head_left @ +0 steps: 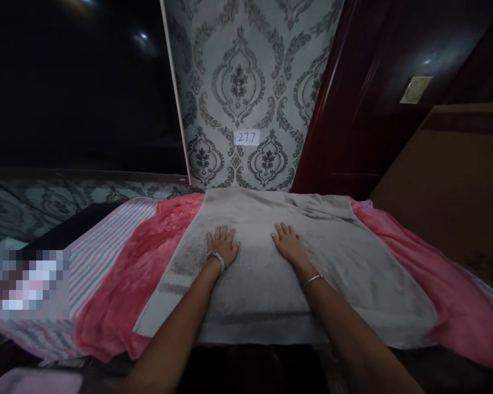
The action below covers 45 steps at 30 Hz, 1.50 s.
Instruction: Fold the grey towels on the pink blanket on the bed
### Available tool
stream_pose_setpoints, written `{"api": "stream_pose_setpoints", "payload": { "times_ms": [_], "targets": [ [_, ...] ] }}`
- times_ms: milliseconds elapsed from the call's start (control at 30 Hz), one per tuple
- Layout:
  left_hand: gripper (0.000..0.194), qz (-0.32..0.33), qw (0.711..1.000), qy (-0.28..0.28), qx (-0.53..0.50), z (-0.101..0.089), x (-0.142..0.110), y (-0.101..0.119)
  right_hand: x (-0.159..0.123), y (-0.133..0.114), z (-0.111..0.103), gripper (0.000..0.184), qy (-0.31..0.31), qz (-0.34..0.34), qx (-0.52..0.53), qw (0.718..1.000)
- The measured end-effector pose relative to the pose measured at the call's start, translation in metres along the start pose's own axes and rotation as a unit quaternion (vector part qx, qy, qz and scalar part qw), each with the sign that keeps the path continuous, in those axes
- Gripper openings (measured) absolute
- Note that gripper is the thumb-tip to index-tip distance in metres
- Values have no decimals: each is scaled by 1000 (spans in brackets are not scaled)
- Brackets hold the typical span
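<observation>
A grey towel (pixel 254 273) lies spread over a pink blanket (pixel 119 284), which shows on both sides of it. My left hand (pixel 223 246), with a pale bangle at the wrist, rests flat on the towel with its fingers spread. To its right, my right hand (pixel 287 242) also lies palm down on the grey cloth, fingers apart, a thin silver bracelet on that wrist. Neither hand grips anything. Creases run across the towel's far right part, and its near edge reaches the front of the surface. Beneath the pink blanket is a striped cloth (pixel 102 241).
A large dark screen (pixel 78 87) stands at the back left. Patterned wallpaper (pixel 238 54) behind bears a paper label (pixel 247 137) reading 277. Dark red wood panelling (pixel 353 82) carries a wall plate (pixel 416 90). A brown board (pixel 447 180) stands on the right.
</observation>
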<state>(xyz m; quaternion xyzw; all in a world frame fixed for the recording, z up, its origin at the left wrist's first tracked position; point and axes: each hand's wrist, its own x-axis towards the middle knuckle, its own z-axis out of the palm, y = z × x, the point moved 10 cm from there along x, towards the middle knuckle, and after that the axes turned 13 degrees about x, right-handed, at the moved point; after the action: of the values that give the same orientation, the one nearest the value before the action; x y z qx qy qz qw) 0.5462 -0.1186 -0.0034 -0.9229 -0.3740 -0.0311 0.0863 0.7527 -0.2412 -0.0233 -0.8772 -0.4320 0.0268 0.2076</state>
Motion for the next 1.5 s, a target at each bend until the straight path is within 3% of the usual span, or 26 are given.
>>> {"api": "stream_pose_setpoints", "payload": {
  "times_ms": [133, 300, 400, 500, 667, 767, 867, 1067, 1200, 1300, 1367, 1433, 1500],
  "targets": [
    [63, 0, 1000, -1, -12, -1, 1, 2, -9, 26, -6, 62, 2, 59, 17, 998],
    [61, 29, 997, -38, -61, -8, -4, -2, -27, 30, -20, 65, -6, 86, 37, 996],
    [59, 20, 996, -31, -79, -12, -27, -18, -40, 23, -27, 66, -8, 101, 37, 994],
    [57, -8, 995, 19, -101, -11, -70, -35, -61, -22, -24, 62, -3, 39, 29, 999],
    [54, -6, 992, 87, -92, -1, -143, -28, -130, -151, 22, 58, -52, -196, 34, 979],
    [55, -3, 995, 81, -57, 2, -160, -19, -157, -178, 41, 59, -83, -230, 35, 969],
    [56, -3, 996, 74, -41, 1, -161, -16, -158, -150, 36, 61, -72, -183, 23, 980],
    [57, 0, 995, 92, -47, -2, -162, -18, -160, -25, 2, 62, 4, -33, -24, 999],
    [57, 1, 993, 107, -50, -4, -163, -18, -178, 27, -10, 61, 43, 10, -17, 999],
    [56, -1, 992, 116, -49, -4, -163, -18, -179, 41, -14, 61, 29, 36, -10, 999],
    [55, -1, 991, 127, -47, -4, -163, -19, -171, 37, -21, 60, 25, 43, -8, 999],
    [55, -2, 988, 145, -45, -2, -164, -20, -158, 16, -27, 59, 32, 19, 2, 999],
    [54, -5, 986, 161, -46, -1, -165, -21, -141, -20, -27, 60, 26, -34, 23, 999]
  ]
}}
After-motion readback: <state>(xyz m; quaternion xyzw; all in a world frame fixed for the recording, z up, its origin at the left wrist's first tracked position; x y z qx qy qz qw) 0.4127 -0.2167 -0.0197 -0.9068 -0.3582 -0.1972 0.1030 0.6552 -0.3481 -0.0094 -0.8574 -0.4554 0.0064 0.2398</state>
